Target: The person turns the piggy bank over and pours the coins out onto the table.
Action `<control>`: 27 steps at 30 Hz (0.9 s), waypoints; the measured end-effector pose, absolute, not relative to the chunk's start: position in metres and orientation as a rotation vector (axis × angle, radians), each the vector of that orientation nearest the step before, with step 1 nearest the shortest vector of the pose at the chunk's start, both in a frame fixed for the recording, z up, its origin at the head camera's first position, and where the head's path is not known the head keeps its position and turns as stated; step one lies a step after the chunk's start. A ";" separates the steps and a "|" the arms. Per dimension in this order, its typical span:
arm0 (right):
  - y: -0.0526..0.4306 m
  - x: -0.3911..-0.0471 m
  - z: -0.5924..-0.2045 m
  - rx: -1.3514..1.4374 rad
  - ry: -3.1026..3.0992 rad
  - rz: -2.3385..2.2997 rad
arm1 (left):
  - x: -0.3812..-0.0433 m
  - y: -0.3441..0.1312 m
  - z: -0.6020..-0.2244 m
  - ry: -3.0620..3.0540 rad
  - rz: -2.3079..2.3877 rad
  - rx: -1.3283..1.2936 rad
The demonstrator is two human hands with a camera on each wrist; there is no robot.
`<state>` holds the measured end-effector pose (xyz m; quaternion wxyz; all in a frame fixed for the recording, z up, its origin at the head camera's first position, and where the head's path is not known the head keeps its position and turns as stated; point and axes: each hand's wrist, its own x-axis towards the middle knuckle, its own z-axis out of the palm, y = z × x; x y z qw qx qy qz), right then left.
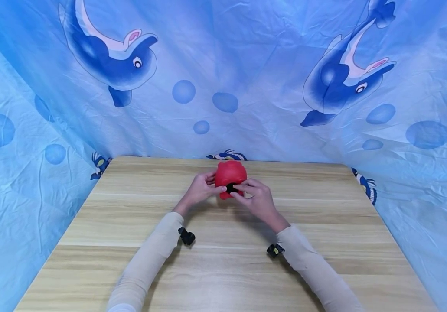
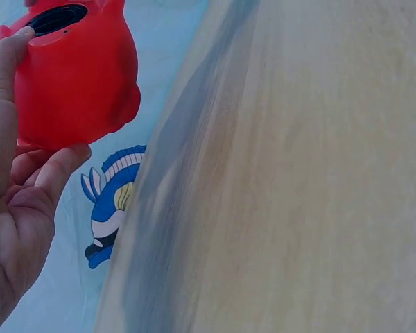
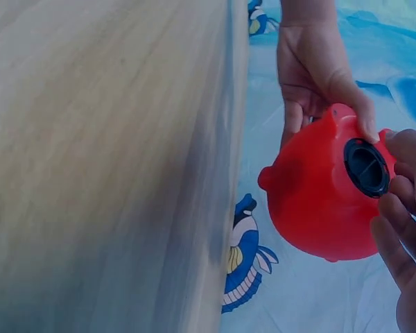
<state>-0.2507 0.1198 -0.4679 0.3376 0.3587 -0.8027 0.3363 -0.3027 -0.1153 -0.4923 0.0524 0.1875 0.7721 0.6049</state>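
A red piggy bank (image 1: pixel 231 172), round with stubby knobs, is held up near the table's far edge, its black round stopper (image 3: pixel 367 168) facing the person. My left hand (image 1: pixel 201 189) grips it from the left side; in the left wrist view the thumb (image 2: pixel 7 59) lies beside the stopper and the fingers support the far side of the body. From the right, my right hand (image 1: pixel 260 200) brings thumb and forefinger together at the stopper. In the right wrist view those fingertips are right at its rim, and a ridge crosses its recessed middle.
The wood-grain table (image 1: pixel 223 277) stretches out beneath both forearms. Behind it and at its sides hang blue sheets (image 1: pixel 262 65) printed with dolphins and bubbles. Small black cameras (image 1: pixel 186 236) are strapped at both wrists over pale sleeves.
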 end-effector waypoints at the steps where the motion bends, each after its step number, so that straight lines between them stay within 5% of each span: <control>1: 0.119 -0.250 -0.468 0.936 -2.087 0.847 | -0.303 -0.115 -0.492 2.352 1.839 0.568; 27: 0.107 -0.251 -0.472 0.838 -2.087 0.544 | -0.302 -0.113 -0.491 2.332 1.887 0.561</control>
